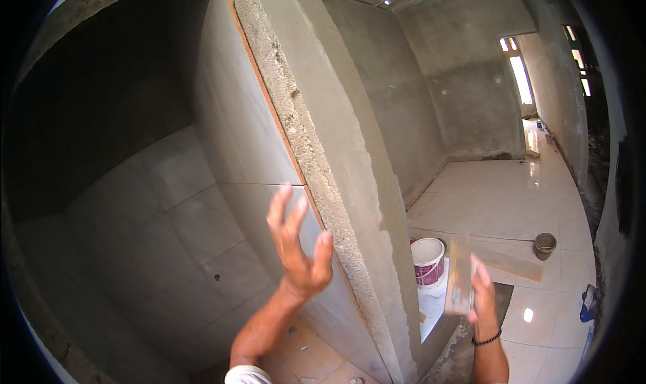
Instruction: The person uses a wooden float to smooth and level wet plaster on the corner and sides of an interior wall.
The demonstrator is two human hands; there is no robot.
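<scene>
My left hand [299, 259] is raised in front of the tiled side of a partition wall, fingers spread, holding nothing. It is close to the pale wall tile [245, 115] and its reddish edge; I cannot tell whether it touches. The rough cement end [299, 118] of the wall runs up beside it. On the other side of the wall, my right hand [483, 293] grips a flat rectangular hand float [459, 276], held upright. Motion blurs the float, and my fingers partly hide its back. Grey plaster [350, 128] covers the wall face between my hands.
A white and purple bucket [428, 256] stands behind the float. Beyond it lie a wooden plank [508, 263] and a small dark pail [544, 246] on the glossy tiled floor [484, 189]. A dark blue item [590, 303] sits at the far right. Tiled walls enclose the dim left room.
</scene>
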